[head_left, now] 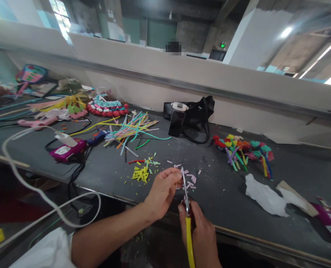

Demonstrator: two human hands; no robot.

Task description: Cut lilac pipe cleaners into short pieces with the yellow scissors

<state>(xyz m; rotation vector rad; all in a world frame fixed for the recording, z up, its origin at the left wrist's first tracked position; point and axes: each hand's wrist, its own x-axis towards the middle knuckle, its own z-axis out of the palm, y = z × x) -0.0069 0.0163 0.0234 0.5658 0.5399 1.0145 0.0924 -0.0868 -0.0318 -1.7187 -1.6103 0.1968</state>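
My right hand (pixel 201 232) grips scissors (pixel 186 203) with yellow handles, their blades pointing away from me over the table. Close to the blade tips, my left hand (pixel 164 190) is closed, thumb against fingers. What lies in that pinch is too small and covered to make out. Short pale pink pieces (pixel 192 179) are scattered under and around the blades. Left of them is a small heap of yellow cut pieces (pixel 140 174), with light green bits (pixel 152 162) and a red strip (pixel 136 161) beside it.
Long coloured fuzzy stems (pixel 134 128) lie in a loose bundle behind. A black bag (pixel 201 113) and a phone (pixel 177 123) stand at the wall. Colourful flower shapes (pixel 243 149) and crumpled white paper (pixel 263 195) are at right. A purple device (pixel 67 150) and white cable (pixel 39 191) are left.
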